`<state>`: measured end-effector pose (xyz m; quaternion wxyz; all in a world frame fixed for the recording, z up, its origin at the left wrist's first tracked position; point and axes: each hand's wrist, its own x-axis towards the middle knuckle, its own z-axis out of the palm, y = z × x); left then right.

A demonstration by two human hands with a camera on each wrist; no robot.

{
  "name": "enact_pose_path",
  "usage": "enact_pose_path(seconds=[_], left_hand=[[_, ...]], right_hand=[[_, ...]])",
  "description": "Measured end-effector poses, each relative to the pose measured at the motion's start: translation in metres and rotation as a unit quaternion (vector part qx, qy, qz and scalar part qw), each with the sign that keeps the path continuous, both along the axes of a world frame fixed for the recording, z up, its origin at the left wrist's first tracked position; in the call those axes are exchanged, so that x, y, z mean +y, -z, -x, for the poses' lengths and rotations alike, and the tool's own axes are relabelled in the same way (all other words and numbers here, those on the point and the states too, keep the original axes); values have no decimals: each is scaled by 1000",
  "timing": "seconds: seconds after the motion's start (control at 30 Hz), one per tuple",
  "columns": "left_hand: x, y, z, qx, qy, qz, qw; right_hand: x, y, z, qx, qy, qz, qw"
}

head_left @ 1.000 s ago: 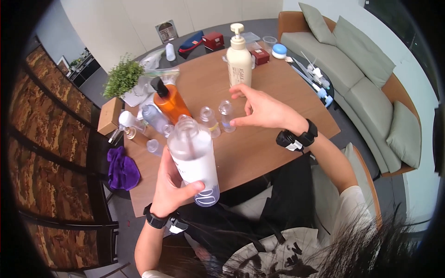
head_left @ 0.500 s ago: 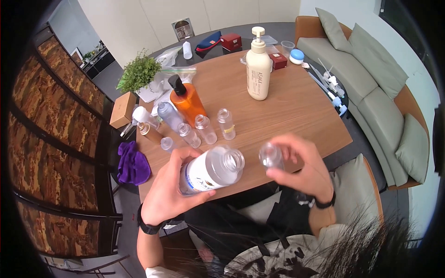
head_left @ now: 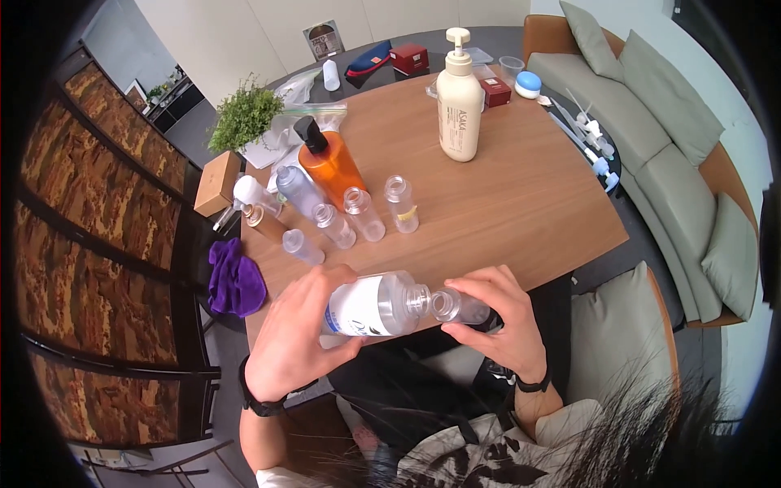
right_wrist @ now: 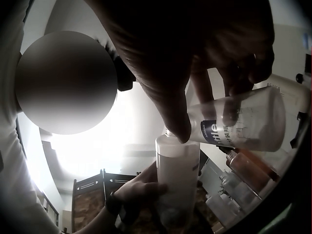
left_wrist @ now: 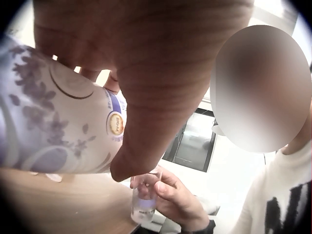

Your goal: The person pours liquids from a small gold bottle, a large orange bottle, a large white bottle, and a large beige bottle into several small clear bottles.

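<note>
My left hand point(head_left: 289, 342) grips a large clear bottle point(head_left: 358, 307) with a white label, tipped nearly onto its side, its open neck facing right. In my right hand point(head_left: 508, 325) is a small clear bottle point(head_left: 468, 307), pinched between thumb and fingers and also tilted. The two mouths meet over the table's near edge. Purple flowers show on the large bottle point(left_wrist: 48, 112) in the left wrist view. Seen from the right wrist, the small bottle point(right_wrist: 253, 122) has a dark label patch, and the thumb hides part of its neck. Liquid shows inside the large bottle point(right_wrist: 176, 180).
Several small clear bottles point(head_left: 364, 215) stand uncapped on the wooden table point(head_left: 521, 195). Behind them are an orange bottle point(head_left: 333, 171) with a black top and a potted plant point(head_left: 244, 118). A cream pump bottle point(head_left: 460, 114) stands farther back; a purple cloth point(head_left: 234, 281) lies left.
My right hand has taken a small bottle from the row and brought it to the large bottle's mouth. My left hand has tipped the large bottle from upright toward the right.
</note>
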<state>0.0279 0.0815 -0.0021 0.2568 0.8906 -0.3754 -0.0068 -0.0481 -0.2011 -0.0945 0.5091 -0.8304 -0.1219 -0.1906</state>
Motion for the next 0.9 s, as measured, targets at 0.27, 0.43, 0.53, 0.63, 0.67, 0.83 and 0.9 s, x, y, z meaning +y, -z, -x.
enact_pose_path(seconds=[0.27, 0.43, 0.53, 0.63, 0.67, 0.83, 0.9], left_hand=[[3, -2, 5, -70, -27, -57, 996], [3, -9, 9, -117, -22, -80, 990], [1, -12, 11, -131, -18, -79, 988], [-1, -16, 15, -137, -20, -82, 987], [-1, -17, 16, -138, -22, -85, 987], [-1, -23, 23, -160, -20, -110, 981], [-2, -26, 25, -169, -20, -113, 979]], right_hand=[[11, 8, -6, 0, -12, 11, 1000], [13, 8, -5, 1, -9, 18, 1000], [13, 8, -4, 3, -11, 17, 1000], [12, 7, -2, 0, -13, 22, 1000], [12, 7, -2, -1, -13, 23, 1000], [10, 4, 2, 8, -21, 21, 1000], [11, 2, 3, 12, -27, 18, 999]])
